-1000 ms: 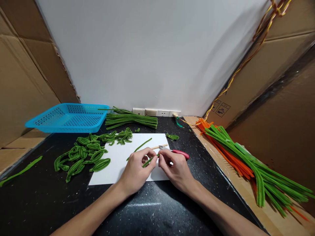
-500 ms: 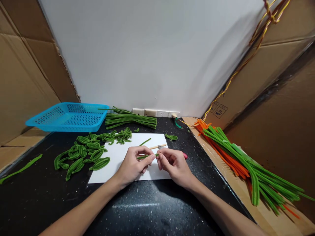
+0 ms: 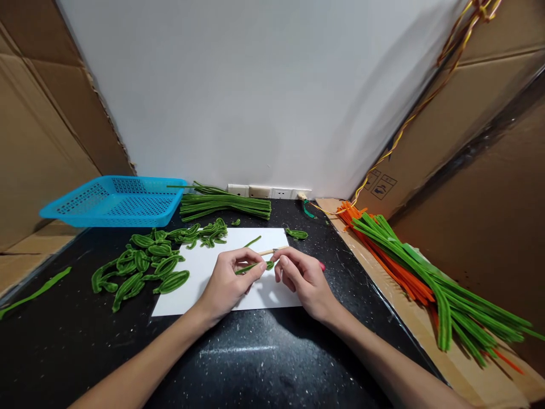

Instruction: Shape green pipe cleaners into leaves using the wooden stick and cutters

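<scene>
Over the white sheet of paper (image 3: 200, 267), my left hand (image 3: 233, 276) pinches a green pipe cleaner (image 3: 247, 268) between thumb and fingertips. A small bent end of it pokes out to the right. My right hand (image 3: 304, 278) hovers just beside that end, its fingers loosely curled and apart, with nothing visible in them. Behind the hands lie a thin wooden stick (image 3: 267, 251) and a short green pipe cleaner piece (image 3: 253, 241). A red end (image 3: 322, 266) of some tool shows past my right hand; the rest is hidden.
Leaf-shaped green pipe cleaner loops (image 3: 142, 261) are heaped on the left. A blue basket (image 3: 114, 218) and a dark green pipe cleaner bundle (image 3: 225, 205) stand behind. Bright green stems (image 3: 426, 272) and orange ones (image 3: 392, 267) lie on cardboard at right, near a twisted wire (image 3: 409, 122).
The fingertips of my right hand have come off the pipe cleaner's end and drawn slightly apart. My left hand keeps its pinch. The view has shifted a little.
</scene>
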A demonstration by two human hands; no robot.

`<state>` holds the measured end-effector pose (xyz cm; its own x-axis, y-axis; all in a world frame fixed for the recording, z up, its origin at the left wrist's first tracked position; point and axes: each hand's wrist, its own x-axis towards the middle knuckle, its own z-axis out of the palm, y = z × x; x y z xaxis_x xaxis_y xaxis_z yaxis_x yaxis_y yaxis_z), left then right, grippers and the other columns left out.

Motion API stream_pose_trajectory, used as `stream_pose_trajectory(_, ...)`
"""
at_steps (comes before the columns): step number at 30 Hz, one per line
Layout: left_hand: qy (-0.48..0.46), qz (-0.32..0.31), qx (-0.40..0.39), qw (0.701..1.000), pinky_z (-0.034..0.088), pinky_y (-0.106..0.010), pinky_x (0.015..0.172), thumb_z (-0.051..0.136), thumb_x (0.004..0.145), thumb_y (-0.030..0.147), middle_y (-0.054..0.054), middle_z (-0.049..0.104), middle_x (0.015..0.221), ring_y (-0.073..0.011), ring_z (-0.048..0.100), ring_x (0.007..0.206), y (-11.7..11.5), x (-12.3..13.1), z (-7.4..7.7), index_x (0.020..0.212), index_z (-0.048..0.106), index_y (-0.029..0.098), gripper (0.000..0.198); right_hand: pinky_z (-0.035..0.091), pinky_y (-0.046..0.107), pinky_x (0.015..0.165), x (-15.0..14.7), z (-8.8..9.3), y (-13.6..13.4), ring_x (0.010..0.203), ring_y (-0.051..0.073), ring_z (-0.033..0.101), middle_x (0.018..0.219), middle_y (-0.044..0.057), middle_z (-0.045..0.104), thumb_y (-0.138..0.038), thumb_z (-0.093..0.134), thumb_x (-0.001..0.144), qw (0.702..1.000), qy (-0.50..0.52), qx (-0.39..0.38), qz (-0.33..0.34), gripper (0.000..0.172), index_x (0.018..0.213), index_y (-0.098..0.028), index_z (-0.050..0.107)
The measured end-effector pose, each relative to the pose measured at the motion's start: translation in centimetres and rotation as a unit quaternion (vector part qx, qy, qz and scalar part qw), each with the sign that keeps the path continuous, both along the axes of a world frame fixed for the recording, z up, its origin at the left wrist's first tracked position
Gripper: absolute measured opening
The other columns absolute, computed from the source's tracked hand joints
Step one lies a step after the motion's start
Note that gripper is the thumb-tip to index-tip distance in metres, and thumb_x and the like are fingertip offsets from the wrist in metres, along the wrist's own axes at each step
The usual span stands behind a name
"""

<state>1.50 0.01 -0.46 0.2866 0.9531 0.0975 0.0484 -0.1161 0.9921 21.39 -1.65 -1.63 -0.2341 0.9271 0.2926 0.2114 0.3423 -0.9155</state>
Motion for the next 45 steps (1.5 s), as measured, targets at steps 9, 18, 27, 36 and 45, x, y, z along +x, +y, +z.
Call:
stream_pose_trajectory(9, -0.004, 0.002, 0.025, 1.000, 0.056, -0.025, 0.069, 0.080, 0.081, 0.036, -0.006, 0.076, 0.083, -0.0183, 0.069, 0.077, -0.3, 0.5, 0.1, 0.079, 0.076, 0.016, 0.021, 0.038, 0.026, 0.058, -0.3, 0.4, -0.2, 0.058, 0.012, 0.051, 0.068, -0.001, 0.061, -0.041, 0.058, 0.104, 0.996, -0.076, 0.043, -0.025, 0.030, 0.087, -0.018, 0.067)
stream_pose_trajectory(18, -0.084, 0.006, -0.105, 0.991, 0.026, -0.014, 0.033, 0.087, 0.073, 0.060, 0.005, 0.055, 0.054, -0.0029, 0.039, 0.034, 0.2, 0.4, -0.5, 0.078, 0.068, 0.014, 0.050, 0.043, 0.024, 0.060, -0.3, 0.5, -0.4, 0.062, 0.013, 0.055, 0.073, 0.000, 0.065, -0.039, 0.054, 0.106, 0.997, -0.066, 0.035, -0.007, 0.029, 0.090, -0.017, 0.065)
stream_pose_trajectory(27, -0.065, 0.023, -0.063, 0.996, 0.026, -0.015, 0.033, 0.091, 0.070, 0.057, 0.006, 0.055, 0.052, -0.0040, 0.043, 0.032, 0.4, 0.5, -0.8, 0.072, 0.064, 0.015, 0.050, 0.036, 0.022, 0.055, -0.5, 0.5, -0.4, 0.057, 0.010, 0.048, 0.069, -0.003, 0.060, -0.032, 0.058, 0.102, 0.989, -0.117, 0.031, 0.084, 0.023, 0.086, -0.018, 0.066)
stream_pose_trajectory(36, -0.064, -0.046, -0.084, 0.993, 0.026, -0.014, 0.030, 0.073, 0.084, 0.068, 0.004, 0.058, 0.050, -0.0047, 0.043, 0.027, 0.4, 0.5, -0.6, 0.080, 0.062, 0.015, 0.055, 0.045, 0.023, 0.056, -0.2, -0.6, -0.4, 0.057, 0.009, 0.051, 0.107, 0.006, 0.071, -0.013, 0.065, 0.095, 0.974, -0.111, 0.185, 0.065, 0.040, 0.134, -0.021, 0.064)
stream_pose_trajectory(45, -0.038, -0.014, -0.053, 0.998, 0.033, -0.014, 0.032, 0.078, 0.087, 0.051, 0.007, 0.056, 0.051, -0.0072, 0.046, 0.032, 0.2, 0.7, -1.1, 0.100, 0.063, 0.016, 0.040, 0.055, 0.024, 0.067, 0.3, -1.4, 0.5, 0.077, 0.015, 0.070, 0.094, 0.008, 0.074, -0.011, 0.060, 0.102, 0.917, -0.169, 0.360, 0.021, 0.018, 0.107, -0.017, 0.077)
